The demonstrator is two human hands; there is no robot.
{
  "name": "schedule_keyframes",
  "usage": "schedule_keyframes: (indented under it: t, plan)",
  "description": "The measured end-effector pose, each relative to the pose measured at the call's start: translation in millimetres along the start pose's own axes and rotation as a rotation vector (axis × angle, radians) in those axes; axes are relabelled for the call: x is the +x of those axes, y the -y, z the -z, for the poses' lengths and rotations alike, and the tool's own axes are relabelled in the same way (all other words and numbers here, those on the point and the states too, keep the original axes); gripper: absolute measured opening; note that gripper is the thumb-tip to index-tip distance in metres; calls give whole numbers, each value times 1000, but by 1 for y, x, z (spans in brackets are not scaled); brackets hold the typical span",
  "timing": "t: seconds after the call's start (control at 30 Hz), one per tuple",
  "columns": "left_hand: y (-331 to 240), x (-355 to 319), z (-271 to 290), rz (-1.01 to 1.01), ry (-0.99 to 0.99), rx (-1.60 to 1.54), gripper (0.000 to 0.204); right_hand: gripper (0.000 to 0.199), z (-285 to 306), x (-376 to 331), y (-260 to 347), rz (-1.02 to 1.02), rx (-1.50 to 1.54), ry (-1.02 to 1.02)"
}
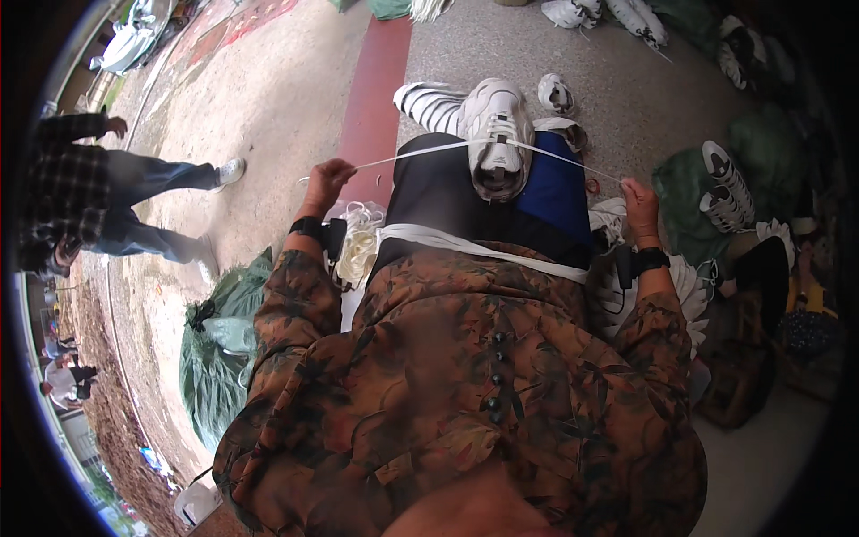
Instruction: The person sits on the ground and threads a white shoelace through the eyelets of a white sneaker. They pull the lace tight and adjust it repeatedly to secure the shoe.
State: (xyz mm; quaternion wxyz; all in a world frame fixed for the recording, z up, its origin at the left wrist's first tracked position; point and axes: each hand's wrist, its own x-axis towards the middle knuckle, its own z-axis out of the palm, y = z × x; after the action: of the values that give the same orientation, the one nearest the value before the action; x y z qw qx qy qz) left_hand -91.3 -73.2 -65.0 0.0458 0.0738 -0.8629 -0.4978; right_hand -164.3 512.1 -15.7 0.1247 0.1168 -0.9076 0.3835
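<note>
The white sneaker (497, 139) rests on the lap; left hand (327, 182) and right hand (641, 202) each pinch its white lace (420, 154) tight.

The white sneaker (497, 134) on the lap looks like smooth synthetic leather with a slight sheen, its grey panels duller. The flat white shoelace (420, 153), pulled taut between the left hand (327, 182) and right hand (641, 202), is matt woven cloth. The brown leaf-print shirt (465, 376) is soft, matt fabric with small dark buttons. Black wrist straps (309, 226) look like matt rubber or plastic. The ground (268, 98) is rough, speckled concrete with a smoother red painted strip (376, 89). The green sack (215, 349) is crinkled, faintly glossy plastic sheeting
</note>
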Motion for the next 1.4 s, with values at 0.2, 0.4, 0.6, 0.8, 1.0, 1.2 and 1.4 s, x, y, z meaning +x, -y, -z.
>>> schedule_keyframes:
  t: [0.2,0.4,0.6,0.8,1.0,1.2,1.4]
  plan:
    - [59,-52,37,78,-91,52,9,18,37,-25,-70,-95,-247,-135]
    - [82,-79,38,400,-28,-47,9,17,92,-28,-73,-182,-288,-205]
    - [112,-99,40,534,-48,-77,9,17,114,-60,-108,-281,-355,-90]
    - [130,-81,28,469,-21,26,14,23,75,-67,-106,-456,-327,73]
    - [11,-37,-13,483,257,-597,17,19,5,5,28,-492,469,531]
    - [-128,6,-68,83,645,-540,17,16,-84,45,87,45,479,434]
    - [-145,40,-123,69,555,-624,11,11,-131,53,87,-196,599,244]
